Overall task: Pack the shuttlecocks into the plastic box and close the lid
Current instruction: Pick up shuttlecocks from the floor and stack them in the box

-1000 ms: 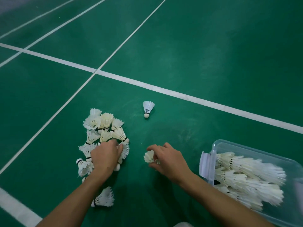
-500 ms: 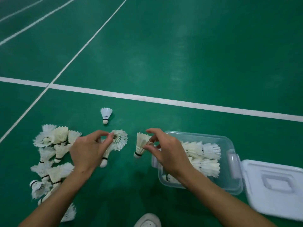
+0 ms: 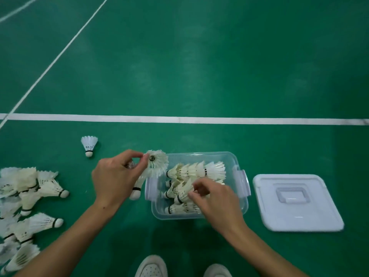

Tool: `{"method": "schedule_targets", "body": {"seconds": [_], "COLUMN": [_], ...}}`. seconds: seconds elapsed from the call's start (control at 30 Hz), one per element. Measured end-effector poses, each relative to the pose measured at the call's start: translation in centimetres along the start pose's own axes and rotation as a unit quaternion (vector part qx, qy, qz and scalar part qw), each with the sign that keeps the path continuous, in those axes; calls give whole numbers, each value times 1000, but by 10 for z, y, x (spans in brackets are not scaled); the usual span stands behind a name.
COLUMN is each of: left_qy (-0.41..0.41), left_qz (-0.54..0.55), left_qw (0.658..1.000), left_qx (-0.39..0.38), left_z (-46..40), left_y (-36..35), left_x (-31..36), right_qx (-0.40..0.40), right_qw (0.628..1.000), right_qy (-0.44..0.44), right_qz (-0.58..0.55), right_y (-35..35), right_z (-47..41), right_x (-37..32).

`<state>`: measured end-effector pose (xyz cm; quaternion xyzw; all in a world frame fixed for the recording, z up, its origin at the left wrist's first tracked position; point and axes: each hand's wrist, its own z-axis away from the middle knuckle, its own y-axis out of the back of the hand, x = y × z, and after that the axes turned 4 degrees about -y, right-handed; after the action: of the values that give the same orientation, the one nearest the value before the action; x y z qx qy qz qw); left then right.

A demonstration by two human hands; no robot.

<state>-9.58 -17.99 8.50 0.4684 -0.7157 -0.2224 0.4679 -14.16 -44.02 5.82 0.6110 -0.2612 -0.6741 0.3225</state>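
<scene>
The clear plastic box sits open on the green court floor, a little right of the frame's centre and low in it, with white clasps on its left and right ends. Inside lie several feather shuttlecocks on their sides, stacked into one another in rows with the cork ends toward the left.

The right hand reaches over the near right part of the box, fingers pinched on a shuttlecock that lies among the ones already packed. The left hand is just left of the box's left edge, thumb and fingers closed on a short nested stack of shuttlecocks; the open feather skirt faces up toward the camera at the box's upper left corner, and the cork end points down, just beside the left clasp.

The white lid lies flat on the floor to the right of the box, apart from it, its recessed handle visible in the middle.

At the left edge of the frame a loose pile of shuttlecocks is spread on the floor, most lying on their sides with corks toward the right. A single shuttlecock stands cork down above that pile, well apart from it, left of the left hand.

A broad white court line crosses the frame above the box, and a thinner line runs diagonally through the upper left. Two white shoe tips show at the bottom centre.
</scene>
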Motion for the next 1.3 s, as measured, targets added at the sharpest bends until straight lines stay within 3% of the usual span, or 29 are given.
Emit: {"method": "schedule_targets", "body": {"seconds": [0.2, 0.47, 0.57, 0.67, 0.77, 0.9, 1.13, 1.3], "left_qy": [12, 0, -17, -31, -42, -49, -28, -32], "left_qz": [18, 48, 63, 61, 34, -24, -51, 13], "left_qw": [1000, 997, 994, 992, 990, 985, 963, 954], "left_qx": [-10, -52, -83, -104, -128, -163, -261, -297], "left_z": [4, 9, 9, 6, -3, -18, -41, -42], "left_y": [3, 6, 6, 3, -5, -25, -47, -50], "left_x": [-9, -12, -6, 4, 17, 37, 68, 68], "right_qx": [-109, -257, -280, -245, -150, -73, -31, 49], "right_qw": [993, 954, 947, 960, 978, 974, 985, 982], "right_qy": [-43, -149, -138, -100, -58, 14, 168, 182], "right_qz": [9, -50, -81, -93, -129, -215, -8, 13], "right_y": [-32, -41, -31, -11, 13, 25, 3, 4], "right_z": [-6, -44, -48, -45, -40, -30, -33, -36], "right_x": [-3, 0, 1, 2, -4, -20, -1, 5]}}
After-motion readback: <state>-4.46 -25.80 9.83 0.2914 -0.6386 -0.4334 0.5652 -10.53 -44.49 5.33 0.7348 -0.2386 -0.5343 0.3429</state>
